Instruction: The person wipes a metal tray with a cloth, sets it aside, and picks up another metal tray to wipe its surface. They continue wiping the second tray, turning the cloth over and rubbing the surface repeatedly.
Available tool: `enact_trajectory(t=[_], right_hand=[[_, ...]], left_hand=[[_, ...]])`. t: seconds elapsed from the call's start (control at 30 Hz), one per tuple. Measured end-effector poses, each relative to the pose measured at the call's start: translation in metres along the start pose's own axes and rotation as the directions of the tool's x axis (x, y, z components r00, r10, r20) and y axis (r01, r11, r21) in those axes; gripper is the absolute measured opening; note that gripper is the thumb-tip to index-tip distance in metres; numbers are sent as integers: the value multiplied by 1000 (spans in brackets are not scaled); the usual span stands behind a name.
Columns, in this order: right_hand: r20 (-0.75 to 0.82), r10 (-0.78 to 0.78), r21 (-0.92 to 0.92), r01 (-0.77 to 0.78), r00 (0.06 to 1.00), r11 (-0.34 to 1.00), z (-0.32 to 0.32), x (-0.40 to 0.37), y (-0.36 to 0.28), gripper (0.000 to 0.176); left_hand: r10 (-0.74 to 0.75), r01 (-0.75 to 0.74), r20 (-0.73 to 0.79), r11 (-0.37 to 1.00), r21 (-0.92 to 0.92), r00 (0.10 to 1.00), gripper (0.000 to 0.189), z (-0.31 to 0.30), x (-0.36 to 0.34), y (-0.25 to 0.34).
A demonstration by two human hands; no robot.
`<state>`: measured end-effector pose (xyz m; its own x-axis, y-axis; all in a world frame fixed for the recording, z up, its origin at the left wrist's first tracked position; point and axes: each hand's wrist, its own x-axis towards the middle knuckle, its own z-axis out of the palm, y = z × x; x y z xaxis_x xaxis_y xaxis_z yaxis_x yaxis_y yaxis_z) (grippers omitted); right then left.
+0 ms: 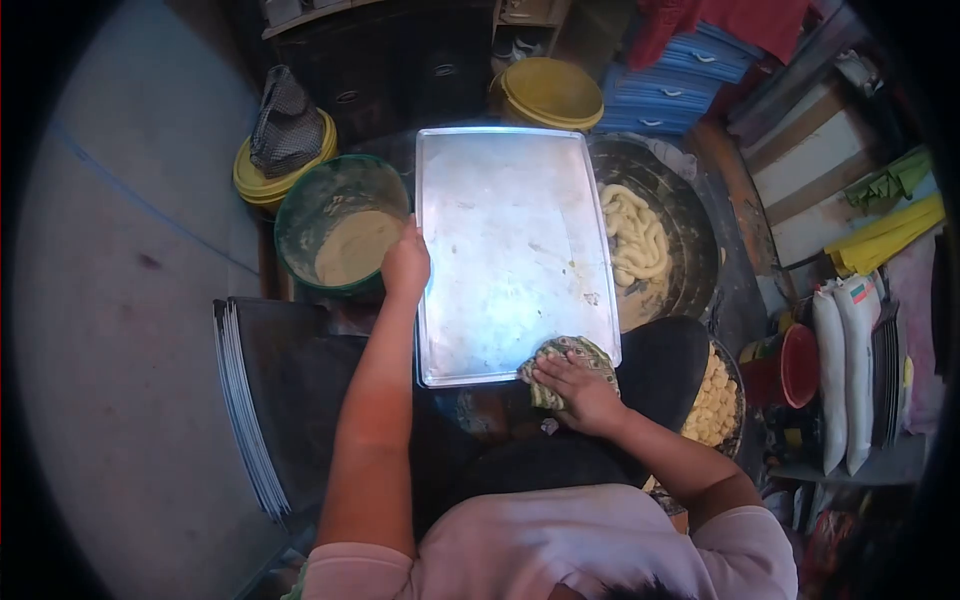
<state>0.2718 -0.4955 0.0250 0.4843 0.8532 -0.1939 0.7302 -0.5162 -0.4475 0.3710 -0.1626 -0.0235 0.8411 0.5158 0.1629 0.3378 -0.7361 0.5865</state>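
Note:
A large silver metal tray (505, 240) lies across the middle of the head view, its near edge over my lap. My left hand (406, 265) is closed around the tray's left edge. At the tray's near right corner, my right hand (578, 390) presses a green patterned cloth (562, 352) against the metal, with its fingers over the cloth. Left of the tray is a green basin (300, 215) with pale flour (355, 245) inside. To the right, thick coils of dough (636, 236) rest in a round dark pan (695, 225).
A stack of dark trays (250, 400) stands at the left. Yellow buckets (552, 92) are behind the tray. Small dough pieces (712, 400) fill a container by my right arm, near a red bucket (798, 366). Blue drawers (665, 90) stand at the back right.

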Motion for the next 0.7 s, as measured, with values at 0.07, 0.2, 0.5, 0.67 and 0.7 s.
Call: enact_trajectory(t=[0.07,0.2,0.5,0.67,0.7], right_hand=[[-36,1,-70,-3,999,998,12,14,-9,66],[-131,-237,-76,229,963,971,29,92,-51,62],[-139,67,-184,-92,988,979,-1,17,-19,54],[-201,-177,-205,135,963,969,18,87,-49,47],[-201,-179,-208,137,963,969,19,98,-54,47]], left_hand=[[-4,3,10,1000,15,1000,36,4,2,-4],[-19,18,15,999,42,1000,37,3,3,0],[-36,31,47,994,103,998,35,0,3,5],[-20,19,11,995,97,1000,35,1,5,5],[-21,19,18,994,105,1000,35,0,5,6]])
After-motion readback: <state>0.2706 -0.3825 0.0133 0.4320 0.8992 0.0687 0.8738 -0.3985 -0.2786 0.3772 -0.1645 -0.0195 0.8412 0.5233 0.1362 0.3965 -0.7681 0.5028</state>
